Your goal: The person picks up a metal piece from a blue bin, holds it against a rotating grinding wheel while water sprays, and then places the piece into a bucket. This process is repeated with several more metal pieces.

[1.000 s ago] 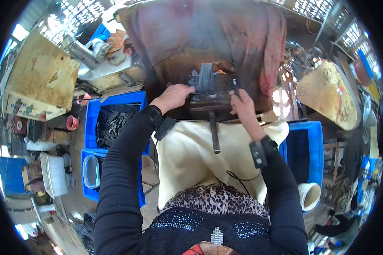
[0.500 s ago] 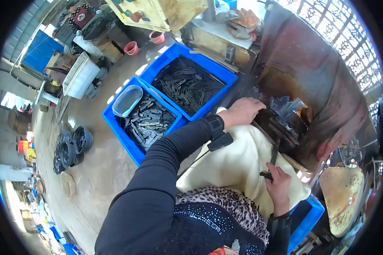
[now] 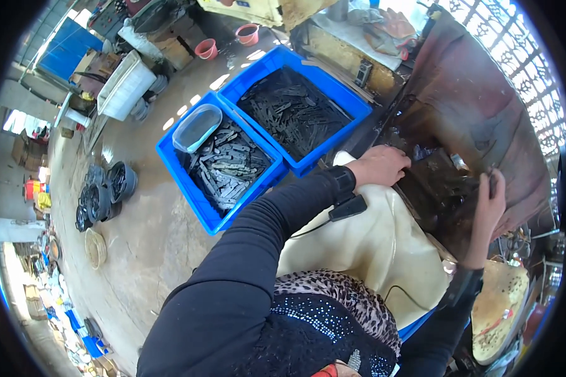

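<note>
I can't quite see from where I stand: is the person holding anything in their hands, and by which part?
It cannot be told. The left hand rests at the edge of the dark, grimy metal machine; the right hand is raised beside it, its palm side hidden.

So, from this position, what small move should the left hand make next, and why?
Probably the left hand should reach left to the nearer blue plastic crate of dark flat metal pieces. It rests at the edge of the dark metal machine and looks empty, while the right hand is at the machine's far side.
</note>
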Tool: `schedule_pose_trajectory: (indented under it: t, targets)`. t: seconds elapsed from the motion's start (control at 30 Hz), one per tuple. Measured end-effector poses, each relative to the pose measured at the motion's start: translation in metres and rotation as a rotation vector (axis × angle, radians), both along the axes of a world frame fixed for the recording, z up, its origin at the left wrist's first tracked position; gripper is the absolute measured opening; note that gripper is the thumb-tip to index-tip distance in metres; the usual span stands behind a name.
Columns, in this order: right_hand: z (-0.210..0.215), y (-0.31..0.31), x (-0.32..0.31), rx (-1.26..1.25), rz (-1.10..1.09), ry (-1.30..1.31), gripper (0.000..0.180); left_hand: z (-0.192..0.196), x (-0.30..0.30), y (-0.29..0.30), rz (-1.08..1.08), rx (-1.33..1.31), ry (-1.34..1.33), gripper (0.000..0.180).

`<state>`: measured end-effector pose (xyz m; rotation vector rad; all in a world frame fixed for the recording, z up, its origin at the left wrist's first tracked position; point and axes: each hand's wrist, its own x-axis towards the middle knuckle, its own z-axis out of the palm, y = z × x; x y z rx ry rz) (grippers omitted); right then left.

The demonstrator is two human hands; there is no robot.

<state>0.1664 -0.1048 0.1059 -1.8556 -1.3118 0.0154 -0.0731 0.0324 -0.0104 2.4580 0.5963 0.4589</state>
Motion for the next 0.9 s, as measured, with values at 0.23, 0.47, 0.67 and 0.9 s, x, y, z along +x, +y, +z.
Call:
schedule_pose_trajectory:
  t: [0.23, 0.47, 0.67, 0.9]
  targets:
    - [-0.009, 0.078, 0.078, -0.074, 0.028, -0.066, 0.040, 0.000, -0.009, 0.000, 0.009, 0.057, 0.061, 0.024]
    - [-0.014, 0.117, 0.139, -0.132, 0.084, -0.146, 0.043, -0.008, -0.006, 0.000, 0.009, 0.064, 0.078, 0.025]
    - [-0.016, 0.121, 0.160, -0.156, 0.128, -0.142, 0.045, -0.008, -0.003, -0.001, -0.004, 0.044, 0.125, 0.024]
    - [-0.034, 0.082, 0.120, -0.040, -0.127, -0.393, 0.044, -0.009, -0.007, -0.002, 0.024, 0.028, 0.136, 0.024]
